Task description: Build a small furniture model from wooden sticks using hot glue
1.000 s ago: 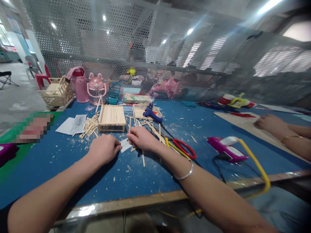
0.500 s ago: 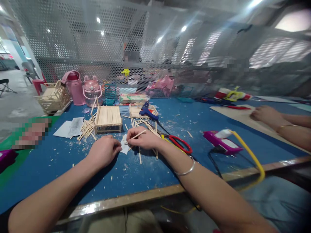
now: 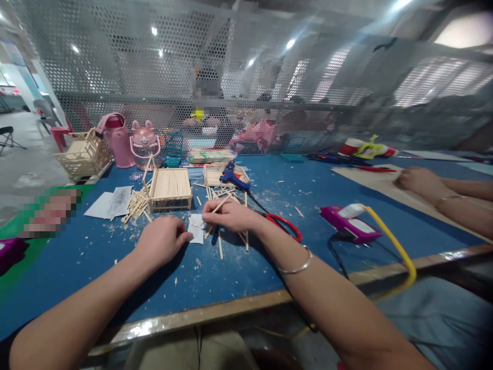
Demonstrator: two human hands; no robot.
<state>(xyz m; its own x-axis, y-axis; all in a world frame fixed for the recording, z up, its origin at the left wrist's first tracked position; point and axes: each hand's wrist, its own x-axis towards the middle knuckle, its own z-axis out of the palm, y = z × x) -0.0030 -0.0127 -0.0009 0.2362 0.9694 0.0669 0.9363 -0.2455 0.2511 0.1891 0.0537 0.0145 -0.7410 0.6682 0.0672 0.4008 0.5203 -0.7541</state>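
Observation:
A small piece of white paper (image 3: 196,235) lies on the blue tabletop between my hands, with small pale bits near its upper edge. My left hand (image 3: 159,239) has its fingers curled, and its thumb and fingertips meet the paper's left edge. A thin wooden stick (image 3: 221,206) slants up out of my right hand (image 3: 231,216), whose fingers are pinched together at the paper's upper right. Behind the paper stands a small bed-like frame of wooden sticks (image 3: 170,185). Loose sticks (image 3: 220,244) lie under and beside my right hand.
A blue glue gun (image 3: 234,177) rests on a stick frame farther back. Red-handled pliers (image 3: 287,226) lie right of my wrist. A purple device (image 3: 352,224) with a yellow tube is farther right, near another person's hands (image 3: 418,185). Pink bottles (image 3: 118,141) stand at back left.
My right hand has tilted the stick from near upright to slanting and shifted slightly up off the paper. More of the paper shows. My left hand stays at its edge.

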